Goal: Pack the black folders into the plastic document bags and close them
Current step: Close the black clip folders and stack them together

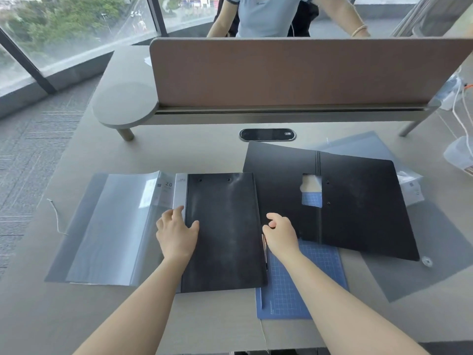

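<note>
A closed black folder (pixel 225 231) lies flat in the middle of the desk, its left edge at the mouth of a clear plastic document bag (pixel 107 226) spread out to its left. My left hand (pixel 176 231) rests on the folder's left edge, fingers on its grey spine strip. My right hand (pixel 280 233) hovers at the folder's right edge with fingers loosely curled, holding nothing that I can see. A second black folder (pixel 358 206) lies open and tilted at the right, on top of another translucent bag (pixel 422 252).
A blue cutting mat (pixel 297 285) lies under both folders. A brown divider panel (pixel 294 70) on a raised shelf (pixel 125 106) blocks the far side, and a person sits behind it. A loose string (pixel 57 216) lies at the left; cables and plastic packaging (pixel 458 155) sit at the right.
</note>
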`<state>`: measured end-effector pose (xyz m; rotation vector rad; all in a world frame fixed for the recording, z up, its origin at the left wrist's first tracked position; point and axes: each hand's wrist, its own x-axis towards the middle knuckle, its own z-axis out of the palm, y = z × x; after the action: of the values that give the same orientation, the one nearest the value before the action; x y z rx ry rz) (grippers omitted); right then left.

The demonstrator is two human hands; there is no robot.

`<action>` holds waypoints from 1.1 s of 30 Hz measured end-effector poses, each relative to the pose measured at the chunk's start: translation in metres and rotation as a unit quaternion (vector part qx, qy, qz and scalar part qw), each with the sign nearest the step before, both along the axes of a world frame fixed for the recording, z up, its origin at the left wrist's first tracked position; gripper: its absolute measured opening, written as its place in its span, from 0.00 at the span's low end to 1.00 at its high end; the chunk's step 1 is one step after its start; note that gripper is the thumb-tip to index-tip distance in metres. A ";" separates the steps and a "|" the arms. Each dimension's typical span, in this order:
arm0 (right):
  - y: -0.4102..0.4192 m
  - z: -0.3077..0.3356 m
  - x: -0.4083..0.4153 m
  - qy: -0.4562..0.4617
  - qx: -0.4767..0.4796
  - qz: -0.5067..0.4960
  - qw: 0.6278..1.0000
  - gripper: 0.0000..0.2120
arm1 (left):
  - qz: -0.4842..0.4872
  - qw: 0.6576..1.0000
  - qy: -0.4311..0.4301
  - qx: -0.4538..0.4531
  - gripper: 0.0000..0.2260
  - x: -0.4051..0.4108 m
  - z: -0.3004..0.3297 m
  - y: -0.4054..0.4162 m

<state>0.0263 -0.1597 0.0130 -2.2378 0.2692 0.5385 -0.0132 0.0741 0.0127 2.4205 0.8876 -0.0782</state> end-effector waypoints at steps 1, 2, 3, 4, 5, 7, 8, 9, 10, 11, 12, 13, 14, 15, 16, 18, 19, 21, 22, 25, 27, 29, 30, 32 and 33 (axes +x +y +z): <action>-0.003 0.000 -0.001 -0.004 0.000 -0.007 1.000 0.20 | -0.006 1.000 -0.015 -0.005 0.25 0.003 0.002 -0.003; -0.006 0.000 -0.002 -0.009 0.000 -0.013 1.000 0.19 | -0.009 0.999 -0.030 -0.012 0.23 0.005 0.005 -0.007; -0.009 0.000 -0.003 -0.013 0.001 -0.019 1.000 0.19 | -0.013 0.999 -0.044 -0.020 0.22 0.008 0.007 -0.011; -0.012 0.000 -0.004 -0.017 0.000 -0.026 1.000 0.19 | -0.020 0.998 -0.056 -0.030 0.21 0.011 0.009 -0.016; -0.016 0.001 -0.005 -0.020 -0.001 -0.034 0.999 0.19 | -0.031 0.997 -0.064 -0.039 0.21 0.014 0.010 -0.022; -0.024 0.001 -0.007 -0.025 -0.005 -0.046 0.999 0.18 | -0.058 0.995 -0.072 -0.049 0.20 0.019 0.011 -0.033; -0.030 0.002 -0.008 -0.029 -0.007 -0.053 0.998 0.18 | -0.074 0.993 -0.075 -0.055 0.19 0.022 0.012 -0.040; -0.036 0.004 -0.009 -0.033 -0.008 -0.059 0.998 0.18 | -0.090 0.991 -0.077 -0.060 0.19 0.026 0.013 -0.048; -0.043 0.006 -0.008 -0.038 -0.009 -0.064 0.997 0.18 | -0.105 0.990 -0.077 -0.063 0.19 0.029 0.014 -0.056; -0.051 0.008 -0.006 -0.042 -0.011 -0.070 0.997 0.18 | -0.119 0.988 -0.077 -0.068 0.19 0.033 0.015 -0.065; -0.059 0.011 -0.004 -0.046 -0.011 -0.077 0.996 0.18 | -0.135 0.985 -0.076 -0.075 0.18 0.036 0.017 -0.075; -0.067 0.012 -0.001 -0.049 -0.011 -0.085 0.995 0.19 | -0.152 0.982 -0.074 -0.081 0.18 0.039 0.018 -0.084; -0.080 0.015 0.002 -0.052 -0.010 -0.095 0.994 0.19 | -0.172 0.979 -0.072 -0.083 0.18 0.044 0.020 -0.097; -0.089 0.017 0.005 -0.056 -0.011 -0.102 0.993 0.20 | -0.189 0.976 -0.067 -0.085 0.18 0.047 0.020 -0.106; -0.093 0.018 0.008 -0.058 -0.014 -0.106 0.993 0.21 | -0.201 0.974 -0.060 -0.088 0.18 0.049 0.021 -0.111; -0.113 0.021 0.013 -0.067 -0.025 -0.121 0.990 0.22 | -0.231 0.968 -0.039 -0.091 0.20 0.055 0.022 -0.134; -0.124 0.022 0.016 -0.072 -0.036 -0.128 0.989 0.23 | -0.243 0.965 -0.026 -0.092 0.22 0.057 0.022 -0.145; -0.150 0.023 0.022 -0.081 -0.080 -0.138 0.984 0.25 | -0.260 0.961 -0.003 -0.090 0.25 0.063 0.023 -0.172; -0.164 0.024 0.026 -0.085 -0.109 -0.142 0.980 0.26 | -0.268 0.960 0.007 -0.084 0.27 0.065 0.023 -0.186; -0.205 0.023 0.036 -0.093 -0.179 -0.149 0.968 0.28 | -0.283 0.956 0.035 -0.065 0.31 0.074 0.021 -0.225; -0.230 0.021 0.042 -0.082 -0.199 -0.158 0.964 0.30 | -0.284 0.957 0.046 -0.050 0.32 0.078 0.018 -0.248; -0.253 0.019 0.049 -0.073 -0.208 -0.167 0.961 0.31 | -0.281 0.958 0.054 -0.037 0.33 0.082 0.014 -0.268; -0.262 0.019 0.053 -0.071 -0.209 -0.171 0.960 0.31 | -0.279 0.958 0.060 -0.030 0.34 0.084 0.012 -0.277; -0.279 0.017 0.060 -0.065 -0.201 -0.174 0.962 0.32 | -0.272 0.960 0.072 -0.018 0.35 0.088 0.008 -0.291; -0.286 0.015 0.064 -0.062 -0.190 -0.173 0.964 0.32 | -0.266 0.961 0.077 -0.013 0.35 0.091 0.006 -0.297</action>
<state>0.0899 -0.4462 0.0283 -2.5017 0.7350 0.1647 0.0775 -0.2231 0.0190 2.5879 0.2703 -0.4777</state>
